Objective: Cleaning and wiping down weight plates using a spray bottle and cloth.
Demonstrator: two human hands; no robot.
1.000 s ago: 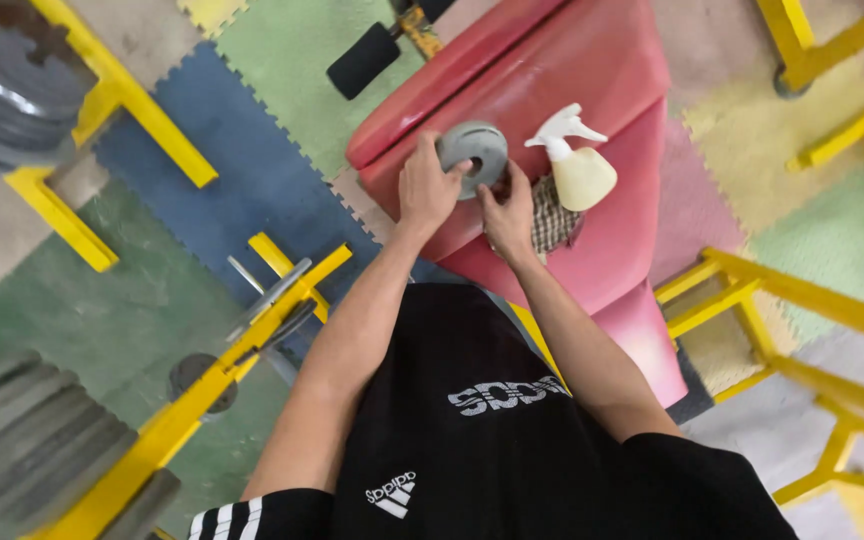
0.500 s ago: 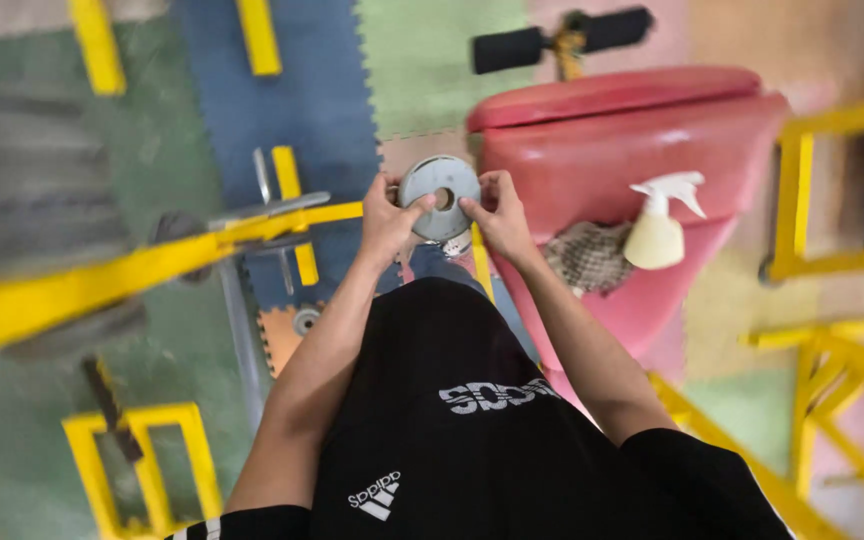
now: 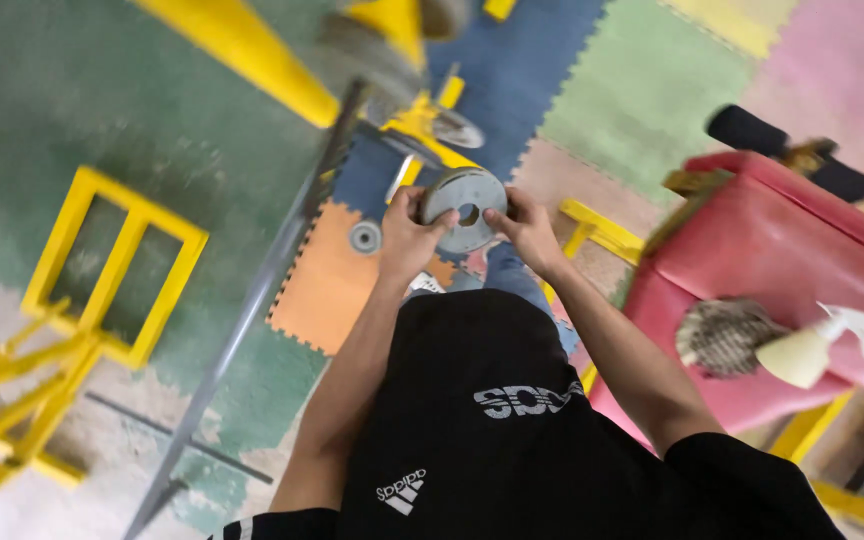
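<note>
While the head camera looked steeply down over a black T-shirt, both bare hands held one small grey weight plate out in front of the body. The left hand gripped the plate's left edge, thumb laid across its face and the other fingers curled behind the rim. The right hand gripped the right edge the same way, its thumb reaching toward the centre hole. Both sets of fingers were clamped on the plate, which was tilted with its flat face toward the camera and clear of the floor.

Places below are given relative to the plate. Just beyond it stood the yellow end of a barbell rack, with another grey disc close to that. A long steel barbell bar ran from there down to the lower left. A small metal collar lay on an orange floor tile just left of the left hand. Well to the left sat a yellow rectangular frame on green matting. Well to the right stood a red padded bench, carrying a bundled cloth and, beside that, a pale spray bottle. The view was motion-blurred at the edges.
</note>
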